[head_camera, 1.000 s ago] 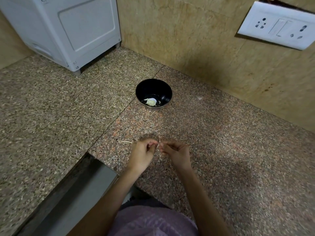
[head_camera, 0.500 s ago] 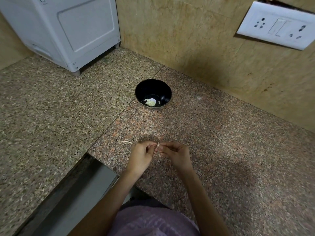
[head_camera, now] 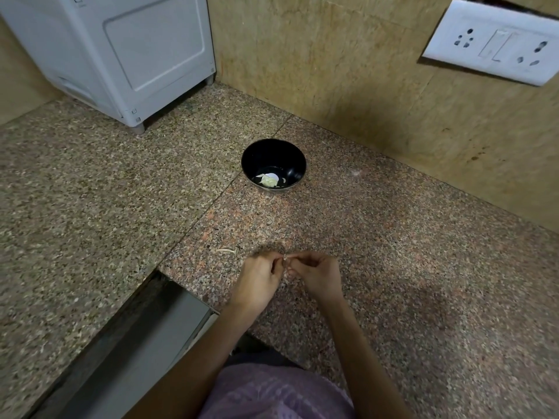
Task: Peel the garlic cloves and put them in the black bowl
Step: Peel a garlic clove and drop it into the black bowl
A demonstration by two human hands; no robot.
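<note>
Over counter (head_camera: 393, 252), left grip (head_camera: 260, 279) and right grip (head_camera: 317, 275) both pinch small garlic clove (head_camera: 286, 261)

We count one black bowl (head_camera: 273, 154), one garlic clove (head_camera: 284, 261), one left hand (head_camera: 257, 282), one right hand (head_camera: 317, 276), one peel strip (head_camera: 227, 251)

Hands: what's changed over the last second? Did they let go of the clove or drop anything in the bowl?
No visible change. The left hand and right hand still pinch the clove between them; the bowl contents and the peel scrap are unmoved.
</note>
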